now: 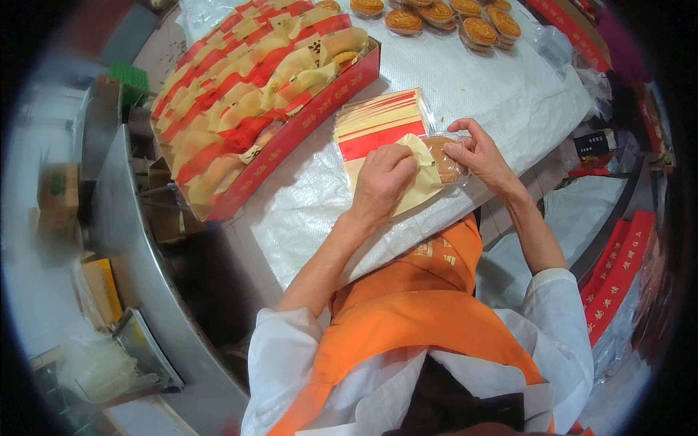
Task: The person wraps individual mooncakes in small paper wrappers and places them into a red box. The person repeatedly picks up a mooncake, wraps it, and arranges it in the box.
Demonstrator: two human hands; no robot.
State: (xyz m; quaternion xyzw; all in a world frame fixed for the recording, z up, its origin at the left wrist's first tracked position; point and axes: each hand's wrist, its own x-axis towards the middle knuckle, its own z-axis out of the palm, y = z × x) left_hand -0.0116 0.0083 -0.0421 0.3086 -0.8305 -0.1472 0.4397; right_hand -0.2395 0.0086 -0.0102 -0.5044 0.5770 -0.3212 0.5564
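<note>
My right hand (pixel 482 154) pinches a round brown mooncake (pixel 445 161) in a clear plastic tray between thumb and fingers. The mooncake's left side sits at the mouth of a cream paper bag (pixel 420 196), partly inside it. My left hand (pixel 387 176) is closed on the bag's edge; its fingertips are partly hidden. Just beyond lies a fanned stack of cream and red paper bags (pixel 382 120). To the left, a long red box (pixel 309 116) holds several rows of bagged cakes (pixel 251 94).
Several mooncakes in clear trays (pixel 480 30) lie at the far side of the white-covered table (pixel 502 94). A metal counter (pixel 156 291) runs along the left. Red printed strips (pixel 618 276) lie at the right, and a green crate (pixel 129 81) stands at the far left.
</note>
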